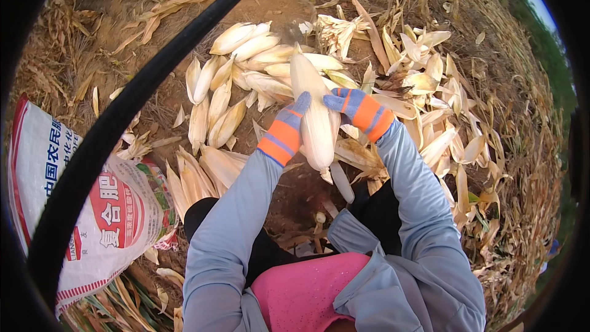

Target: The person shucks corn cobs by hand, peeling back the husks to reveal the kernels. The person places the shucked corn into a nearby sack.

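Observation:
Both hands wear orange and purple-grey striped gloves and meet at a large ear of corn (316, 126) in its pale husk. My left hand (286, 129) grips its left side, thumb pointing up along the husk. From the right, my right hand (362, 112) holds the ear near its middle, with some fingers hidden behind it. The ear's narrow end points down toward my lap, and its other end points away from me. Beyond it lies a pile of husked-in corn ears (258, 64). A pale, smooth strip (342, 183) shows below the held ear.
To the left stands a white woven sack (117, 209) with red and blue print. Loose husks (439, 129) heap up on the right. Dry stalks and leaves (510, 98) cover the ground around. A black strap-like band (141, 86) crosses the left of the view.

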The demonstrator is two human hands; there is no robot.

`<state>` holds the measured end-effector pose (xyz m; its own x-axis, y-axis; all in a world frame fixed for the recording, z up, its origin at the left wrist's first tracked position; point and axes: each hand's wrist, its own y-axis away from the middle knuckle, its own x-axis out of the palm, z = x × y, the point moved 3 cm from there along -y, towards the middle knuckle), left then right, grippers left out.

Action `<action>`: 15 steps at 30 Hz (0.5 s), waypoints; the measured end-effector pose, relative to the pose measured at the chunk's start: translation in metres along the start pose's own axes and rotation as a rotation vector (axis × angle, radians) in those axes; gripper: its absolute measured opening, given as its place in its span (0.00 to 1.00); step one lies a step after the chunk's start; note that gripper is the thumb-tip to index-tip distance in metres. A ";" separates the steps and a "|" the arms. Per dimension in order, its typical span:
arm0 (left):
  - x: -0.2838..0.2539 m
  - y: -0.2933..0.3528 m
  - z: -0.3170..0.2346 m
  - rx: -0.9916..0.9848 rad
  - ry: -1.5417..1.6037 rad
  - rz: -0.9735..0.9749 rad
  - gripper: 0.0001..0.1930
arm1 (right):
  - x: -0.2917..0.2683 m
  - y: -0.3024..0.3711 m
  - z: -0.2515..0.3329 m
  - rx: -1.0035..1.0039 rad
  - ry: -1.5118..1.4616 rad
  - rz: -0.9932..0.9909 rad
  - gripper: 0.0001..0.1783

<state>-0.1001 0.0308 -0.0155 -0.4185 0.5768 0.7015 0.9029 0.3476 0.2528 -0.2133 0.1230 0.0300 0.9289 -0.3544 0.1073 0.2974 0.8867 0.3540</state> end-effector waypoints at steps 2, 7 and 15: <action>0.001 0.003 0.000 -0.019 -0.049 -0.004 0.28 | 0.003 -0.004 -0.004 0.004 -0.056 0.026 0.18; -0.008 -0.006 0.000 -0.088 0.041 -0.014 0.29 | 0.003 -0.009 -0.010 -0.102 -0.157 0.145 0.21; 0.003 0.003 -0.011 -0.052 0.230 0.035 0.26 | -0.003 -0.003 0.002 -0.049 -0.329 0.318 0.26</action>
<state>-0.0978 0.0250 -0.0055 -0.3593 0.4019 0.8422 0.9227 0.2882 0.2561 -0.2168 0.1211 0.0304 0.8588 -0.1307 0.4953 0.0261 0.9768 0.2125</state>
